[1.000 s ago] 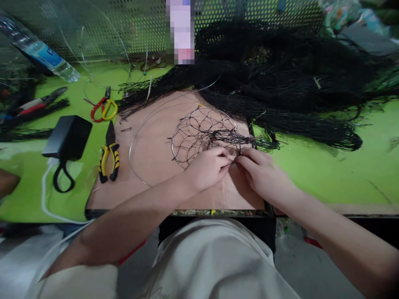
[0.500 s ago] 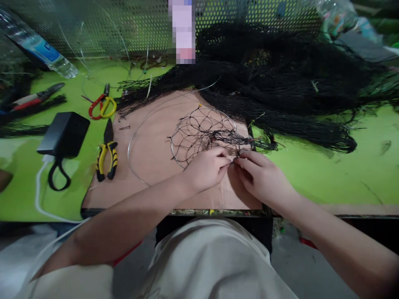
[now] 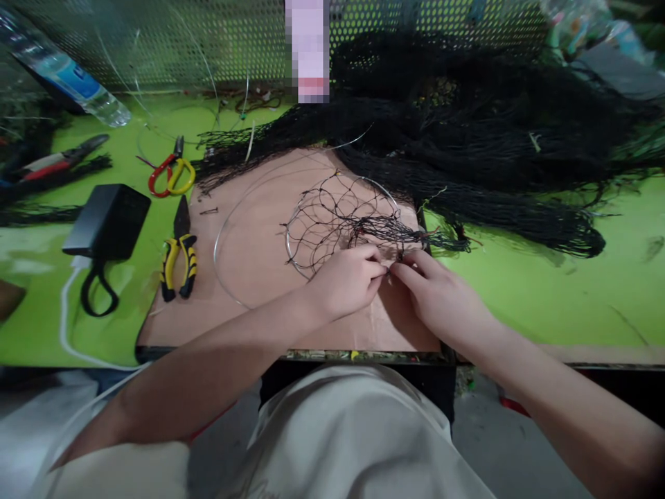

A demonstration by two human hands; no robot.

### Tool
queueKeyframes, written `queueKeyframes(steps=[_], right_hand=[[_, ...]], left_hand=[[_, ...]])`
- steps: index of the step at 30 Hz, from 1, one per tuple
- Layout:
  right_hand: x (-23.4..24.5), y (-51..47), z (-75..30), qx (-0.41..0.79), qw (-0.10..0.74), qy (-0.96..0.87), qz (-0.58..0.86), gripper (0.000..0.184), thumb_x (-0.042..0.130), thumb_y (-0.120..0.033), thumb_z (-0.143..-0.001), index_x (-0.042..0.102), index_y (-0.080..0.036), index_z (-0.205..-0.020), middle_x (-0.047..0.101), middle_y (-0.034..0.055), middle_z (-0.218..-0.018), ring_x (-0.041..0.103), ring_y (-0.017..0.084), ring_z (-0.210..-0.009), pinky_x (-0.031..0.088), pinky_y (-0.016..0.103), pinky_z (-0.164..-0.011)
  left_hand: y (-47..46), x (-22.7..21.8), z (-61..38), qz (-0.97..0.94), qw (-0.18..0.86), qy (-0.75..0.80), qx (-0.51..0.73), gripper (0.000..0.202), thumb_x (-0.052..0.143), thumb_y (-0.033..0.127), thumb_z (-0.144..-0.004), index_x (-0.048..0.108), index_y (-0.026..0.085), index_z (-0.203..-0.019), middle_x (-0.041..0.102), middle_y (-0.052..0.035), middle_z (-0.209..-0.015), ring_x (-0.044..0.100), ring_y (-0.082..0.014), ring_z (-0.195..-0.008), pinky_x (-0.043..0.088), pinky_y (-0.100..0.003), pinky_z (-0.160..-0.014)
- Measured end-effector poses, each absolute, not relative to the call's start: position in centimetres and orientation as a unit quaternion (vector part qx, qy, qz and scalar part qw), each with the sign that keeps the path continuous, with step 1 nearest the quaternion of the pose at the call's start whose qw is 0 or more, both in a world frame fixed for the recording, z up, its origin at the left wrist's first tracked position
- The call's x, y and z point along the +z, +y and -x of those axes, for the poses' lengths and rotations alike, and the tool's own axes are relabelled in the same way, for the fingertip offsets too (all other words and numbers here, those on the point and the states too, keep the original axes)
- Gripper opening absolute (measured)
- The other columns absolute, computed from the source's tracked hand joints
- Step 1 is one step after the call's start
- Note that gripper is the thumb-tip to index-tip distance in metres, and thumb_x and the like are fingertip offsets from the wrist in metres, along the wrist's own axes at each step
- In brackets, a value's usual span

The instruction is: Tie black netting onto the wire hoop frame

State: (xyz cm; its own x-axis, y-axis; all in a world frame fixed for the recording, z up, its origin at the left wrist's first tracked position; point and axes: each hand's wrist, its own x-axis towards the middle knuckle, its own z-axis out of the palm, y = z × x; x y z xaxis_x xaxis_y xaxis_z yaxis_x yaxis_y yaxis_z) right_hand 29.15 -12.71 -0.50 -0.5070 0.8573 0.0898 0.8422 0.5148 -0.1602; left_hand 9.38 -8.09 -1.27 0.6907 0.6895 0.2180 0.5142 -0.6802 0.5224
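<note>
A round wire hoop with black netting strung across it lies on a brown cardboard sheet. At its near right edge my left hand is closed in a pinch. My right hand pinches the same edge, its fingertips almost touching the left ones. The exact bit of wire or mesh between the fingers is hidden. A gathered bunch of black mesh trails right from the hoop, just beyond my fingers. A thin wire curves over the cardboard left of the hoop and passes behind my left forearm.
Yellow-and-black pliers, red-and-yellow-handled snips and a black box with a white cable lie to the left. Behind, a large heap of black net spreads over the green table. A plastic bottle leans at back left.
The view has shifted slightly. Both hands keep their pinch at the hoop's near right edge, with only tiny finger movement.
</note>
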Motion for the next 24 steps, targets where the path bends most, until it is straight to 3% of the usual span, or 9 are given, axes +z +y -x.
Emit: queueKeyframes(steps=[5, 16, 24], right_hand=[[0.1, -11.9, -28.7, 0.103, 0.058, -0.854, 0.507, 0.018, 0.050, -0.011, -0.091, 0.065, -0.016, -0.100, 0.058, 0.0103, -0.101, 0.057, 0.019, -0.077, 0.041, 0.029, -0.067], [0.8, -10.6, -29.4, 0.214, 0.059, -0.838, 0.499, 0.035, 0.045, 0.005, -0.075, 0.062, -0.020, -0.093, 0.059, 0.0070, -0.101, 0.059, 0.019, -0.083, 0.040, 0.028, -0.067], [0.2, -11.1, -29.7, 0.205, 0.094, -0.848, 0.480, 0.032, 0.042, 0.003, -0.081, 0.063, -0.018, -0.094, 0.060, 0.0086, -0.099, 0.059, 0.020, -0.084, 0.045, 0.030, -0.071]], left_hand=[[-8.1, -0.9, -9.5, -0.892, 0.223, 0.350, 0.181, 0.020, 0.057, 0.013, -0.087, 0.076, 0.015, -0.082, 0.069, -0.0071, -0.095, 0.066, -0.0191, -0.086, 0.054, -0.032, -0.080], [-8.2, -0.9, -9.5, -0.887, 0.226, 0.359, 0.181, 0.024, 0.054, 0.014, -0.089, 0.077, 0.016, -0.083, 0.069, -0.0075, -0.096, 0.066, -0.0188, -0.087, 0.053, -0.031, -0.078], [-8.3, -0.7, -9.6, -0.897, 0.214, 0.353, 0.156, 0.024, 0.052, 0.016, -0.091, 0.074, 0.014, -0.082, 0.066, -0.0081, -0.096, 0.066, -0.0192, -0.087, 0.053, -0.031, -0.077]])
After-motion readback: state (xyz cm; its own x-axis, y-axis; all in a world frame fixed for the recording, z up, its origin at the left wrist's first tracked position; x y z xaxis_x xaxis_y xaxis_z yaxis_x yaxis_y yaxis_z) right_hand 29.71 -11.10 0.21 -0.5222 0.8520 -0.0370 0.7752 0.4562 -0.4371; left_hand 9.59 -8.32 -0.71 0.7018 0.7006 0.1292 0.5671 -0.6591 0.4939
